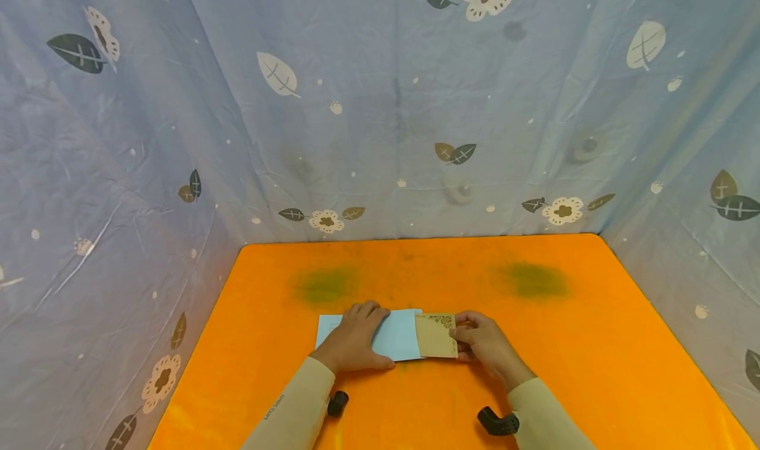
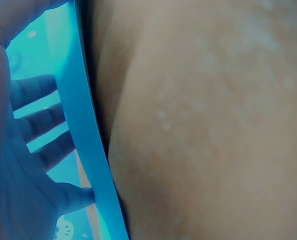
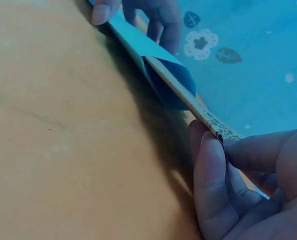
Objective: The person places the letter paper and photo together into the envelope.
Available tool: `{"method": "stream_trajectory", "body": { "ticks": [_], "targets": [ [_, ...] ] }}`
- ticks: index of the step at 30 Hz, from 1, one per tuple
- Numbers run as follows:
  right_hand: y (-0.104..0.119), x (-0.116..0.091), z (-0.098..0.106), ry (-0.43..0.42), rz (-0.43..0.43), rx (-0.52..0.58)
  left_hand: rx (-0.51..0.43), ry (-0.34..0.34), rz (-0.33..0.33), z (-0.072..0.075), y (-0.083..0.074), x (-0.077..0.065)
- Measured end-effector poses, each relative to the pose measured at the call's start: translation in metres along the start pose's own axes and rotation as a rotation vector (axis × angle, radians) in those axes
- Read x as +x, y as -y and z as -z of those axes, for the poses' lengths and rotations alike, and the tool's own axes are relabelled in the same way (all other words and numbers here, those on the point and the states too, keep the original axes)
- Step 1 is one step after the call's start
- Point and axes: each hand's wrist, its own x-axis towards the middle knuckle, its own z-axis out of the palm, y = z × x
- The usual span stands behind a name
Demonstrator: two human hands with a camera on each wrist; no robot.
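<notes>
A light blue paper envelope (image 1: 399, 334) lies low over the table, its right end gaping around a tan card (image 1: 436, 336) with a dark floral pattern in one corner. The card sits partly inside that mouth (image 3: 176, 87); its inner end is hidden. My left hand (image 1: 354, 339) spans the envelope and holds it, thumb at the near edge and fingers at the far edge. In the left wrist view the envelope (image 2: 83, 95) is seen nearly edge-on against those fingers. My right hand (image 1: 482, 341) pinches the card's outer end between thumb and fingers.
An orange table top (image 1: 415, 272) with two dark greenish smudges lies underneath. Pale blue curtains (image 1: 380, 107) printed with leaves and flowers enclose its back and both sides. A black curved piece (image 1: 499, 422) sticks out by the right sleeve, another (image 1: 338, 404) by the left.
</notes>
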Motion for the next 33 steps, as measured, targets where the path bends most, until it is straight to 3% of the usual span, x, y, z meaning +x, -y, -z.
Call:
{"method": "stream_trajectory", "body": {
  "ticks": [13,33],
  "targets": [
    [-0.002,-0.003,0.007,-0.039,-0.015,0.048,0.015,-0.004,-0.016,0.005,-0.004,0.000],
    [0.006,-0.006,0.003,0.064,0.018,0.093,0.033,-0.034,-0.081,0.008,-0.017,0.006]
  ]
}}
